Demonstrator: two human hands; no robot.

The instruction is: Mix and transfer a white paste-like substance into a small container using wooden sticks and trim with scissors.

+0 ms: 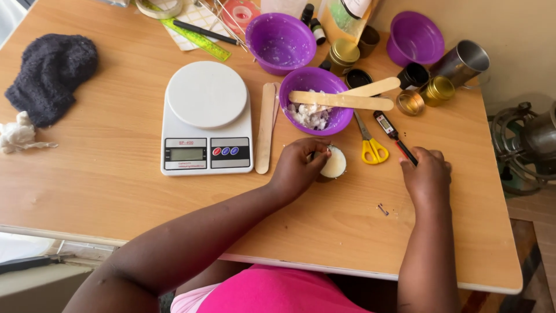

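Fingers of my left hand (pixel 298 165) curl around a small round tin (pixel 332 164) of pale wax, just beside the purple bowl (pixel 315 99) toward the table's (pixel 104 174) right half. My right hand (pixel 427 172) pinches the black probe thermometer (pixel 392 130), near the right edge. Yellow scissors (pixel 370 145) lie between my hands; a white scale (pixel 207 119) sits centre.

Left hand (pixel 296 168) grips wax-filled tin (pixel 333 163); right hand (pixel 427 174) holds thermometer (pixel 394 134).
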